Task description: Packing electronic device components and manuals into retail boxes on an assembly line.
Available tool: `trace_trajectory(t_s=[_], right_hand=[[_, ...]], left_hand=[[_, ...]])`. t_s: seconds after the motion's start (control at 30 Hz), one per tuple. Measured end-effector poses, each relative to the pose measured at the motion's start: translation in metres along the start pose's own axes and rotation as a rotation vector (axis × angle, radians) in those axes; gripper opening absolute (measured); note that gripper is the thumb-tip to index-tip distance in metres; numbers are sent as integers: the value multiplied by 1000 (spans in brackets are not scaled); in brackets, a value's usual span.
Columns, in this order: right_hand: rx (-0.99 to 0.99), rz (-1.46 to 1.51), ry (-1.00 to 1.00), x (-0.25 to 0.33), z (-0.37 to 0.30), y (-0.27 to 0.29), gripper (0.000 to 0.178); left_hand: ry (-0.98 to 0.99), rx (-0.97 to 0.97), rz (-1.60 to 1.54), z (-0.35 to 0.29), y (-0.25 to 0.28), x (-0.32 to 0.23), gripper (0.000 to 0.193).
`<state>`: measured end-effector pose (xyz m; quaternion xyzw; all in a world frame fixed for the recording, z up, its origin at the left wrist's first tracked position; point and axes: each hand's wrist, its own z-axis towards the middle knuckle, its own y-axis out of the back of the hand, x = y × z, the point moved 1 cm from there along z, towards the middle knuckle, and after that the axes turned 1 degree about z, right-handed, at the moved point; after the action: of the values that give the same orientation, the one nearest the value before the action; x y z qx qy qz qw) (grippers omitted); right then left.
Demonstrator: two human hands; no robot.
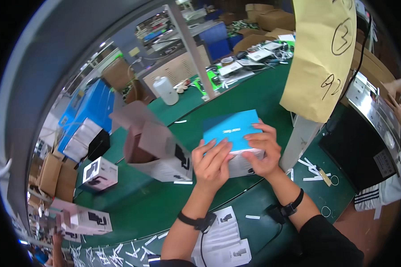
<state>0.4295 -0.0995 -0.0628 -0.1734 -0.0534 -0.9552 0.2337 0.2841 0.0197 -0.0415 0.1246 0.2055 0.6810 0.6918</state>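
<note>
A box with a bright blue lid (236, 127) and white printed sides stands on the green work surface in front of me. My left hand (211, 167) grips its near left edge, fingers laid over the lid and thumb at the front. Curled around the right side is my right hand (263, 149), its fingertips on the lid and its thumb on the front face. Close by on the left, a larger white carton (167, 171) has raised flaps. Printed leaflets (223, 229) lie between my forearms. Black straps with small devices circle both wrists.
Smaller white boxes (101, 173) stand farther left. A white bottle (165, 91) and a metal post rise behind. Yellow paper (318, 58) hangs at the right, near a black panel (358, 144). White paper strips (116, 256) litter the front edge. Other people's hands (393, 102) show at both sides.
</note>
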Motion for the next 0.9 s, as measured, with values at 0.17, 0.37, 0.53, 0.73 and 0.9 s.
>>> trace_trajectory(t_s=[0.17, 0.37, 0.53, 0.73, 0.9], right_hand=[[-29, 60, -208, 5, -5, -5, 21], [-6, 89, -261, -8, 0, -6, 17], [34, 84, -227, -9, 0, -7, 14], [141, -89, -197, 10, 3, 5, 25], [62, -459, -13, 71, -12, -3, 42]], left_hand=[[138, 33, -126, 6, 7, 0, 32], [-7, 209, -47, 11, 22, 7, 50], [45, 212, 114, -6, 45, -15, 51], [501, 619, -31, -91, 134, -48, 65], [744, 1407, 33, -180, 163, -58, 113]])
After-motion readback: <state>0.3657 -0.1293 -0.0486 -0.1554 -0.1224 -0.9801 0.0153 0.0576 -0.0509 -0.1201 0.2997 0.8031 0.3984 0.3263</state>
